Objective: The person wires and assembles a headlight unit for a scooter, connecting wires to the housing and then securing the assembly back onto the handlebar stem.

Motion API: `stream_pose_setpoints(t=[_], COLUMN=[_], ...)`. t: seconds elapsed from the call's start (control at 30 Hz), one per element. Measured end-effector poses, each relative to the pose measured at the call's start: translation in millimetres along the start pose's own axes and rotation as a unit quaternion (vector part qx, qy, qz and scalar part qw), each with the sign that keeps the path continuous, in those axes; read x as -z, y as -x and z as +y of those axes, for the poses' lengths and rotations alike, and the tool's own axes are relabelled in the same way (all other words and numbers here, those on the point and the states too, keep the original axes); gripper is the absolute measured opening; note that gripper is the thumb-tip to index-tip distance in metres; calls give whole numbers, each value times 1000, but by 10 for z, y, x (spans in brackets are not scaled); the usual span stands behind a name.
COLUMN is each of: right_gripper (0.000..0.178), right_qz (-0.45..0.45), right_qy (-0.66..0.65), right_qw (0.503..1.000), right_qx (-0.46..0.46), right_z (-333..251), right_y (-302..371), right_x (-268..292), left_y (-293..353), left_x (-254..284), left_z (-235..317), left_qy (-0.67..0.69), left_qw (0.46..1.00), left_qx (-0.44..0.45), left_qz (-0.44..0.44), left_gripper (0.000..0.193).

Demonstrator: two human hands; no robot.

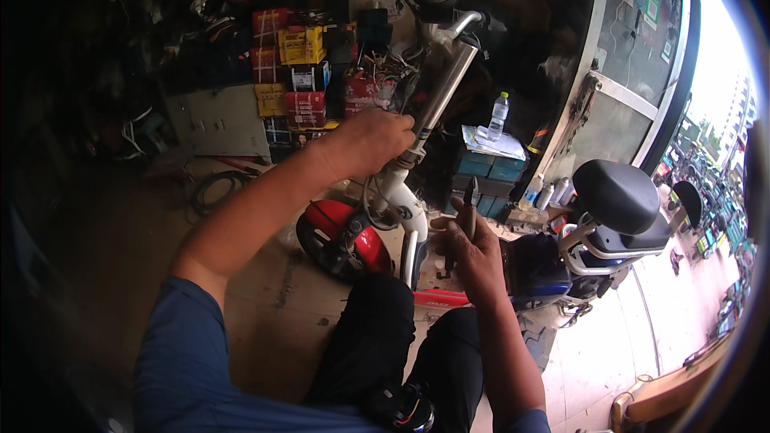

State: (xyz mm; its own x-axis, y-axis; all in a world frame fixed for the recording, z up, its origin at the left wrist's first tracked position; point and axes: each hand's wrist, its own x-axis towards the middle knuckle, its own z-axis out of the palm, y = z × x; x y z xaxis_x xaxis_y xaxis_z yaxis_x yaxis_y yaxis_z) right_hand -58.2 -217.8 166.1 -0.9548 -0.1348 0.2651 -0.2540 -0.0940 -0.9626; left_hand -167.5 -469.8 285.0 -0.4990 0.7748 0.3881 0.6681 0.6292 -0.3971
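An electric scooter with a bright metal steering post (pixel 451 84) and a white lower frame tube (pixel 398 196) stands before me. My left hand (pixel 370 142) is at the foot of the post, by its clamp (pixel 411 158). Its fingers are pinched together, and what is between them is hidden. My right hand (pixel 475 256) is raised to the right of the frame, closed around dark pliers (pixel 471 202) with their jaws pointing up. Thin cables (pixel 370 202) loop down beside the frame tube. Below them is the red front fender (pixel 341 224) over the wheel.
Stacked boxes (pixel 303 44) stand behind the scooter. A water bottle (pixel 498 116) and papers (pixel 485 143) lie on teal blocks (pixel 489 168). To the right are the black seat (pixel 616 196), spray cans (pixel 547 192) and a glass door (pixel 634 96). A coiled hose (pixel 215 192) lies on the left floor.
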Motion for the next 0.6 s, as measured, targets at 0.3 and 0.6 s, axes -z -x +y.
stream_pose_setpoints(t=[0.3,0.6], right_gripper=[40,29], right_qz=[22,143], right_qy=[65,468], right_qw=[988,813], right_qx=[142,317], right_z=[-60,-340], right_y=[-285,-549], right_x=[-86,-149], left_y=[10,-99], left_x=[-47,-73], left_z=[-18,212], left_qy=[272,568], left_qw=[942,779], left_qx=[41,165], left_qz=[192,207], left_gripper=[13,18])
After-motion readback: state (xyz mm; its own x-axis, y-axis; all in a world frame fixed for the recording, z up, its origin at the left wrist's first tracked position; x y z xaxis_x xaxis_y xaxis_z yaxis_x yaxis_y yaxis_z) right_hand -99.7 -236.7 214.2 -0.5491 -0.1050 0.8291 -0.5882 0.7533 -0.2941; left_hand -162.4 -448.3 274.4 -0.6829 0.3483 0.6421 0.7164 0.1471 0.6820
